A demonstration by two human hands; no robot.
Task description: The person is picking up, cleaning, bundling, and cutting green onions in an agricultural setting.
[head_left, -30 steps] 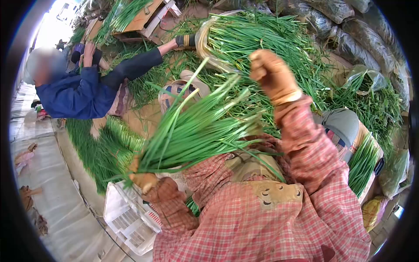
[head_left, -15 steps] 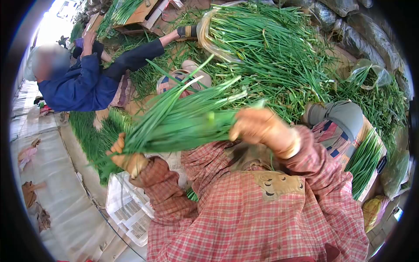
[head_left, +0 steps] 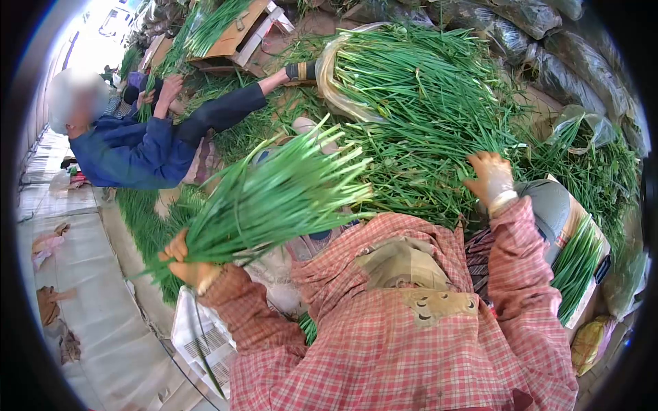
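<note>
My left hand (head_left: 188, 264), in an orange-tan glove, is wrapped round the lower left end of a bunch of long green stalks (head_left: 274, 188). The bunch fans out up and to the right, its pale ends blurred by motion. My right hand (head_left: 491, 179), gloved alike, is at the lower right edge of a large heap of green stalks (head_left: 418, 75), fingers apart and nothing held. A clear plastic sheet (head_left: 330, 75) edges the heap on its left.
A co-worker in blue (head_left: 130, 151) sits at the upper left, one leg stretched to the heap. A white plastic basket (head_left: 205, 335) is at lower left. Stalks lie on a board (head_left: 593, 291) at right. Wrapped bundles (head_left: 565, 75) line the upper right.
My right hand has let go of the bunch and moved right to the heap's edge. The bunch, still in my left hand, has spread and tilted upward. The co-worker's hands have shifted.
</note>
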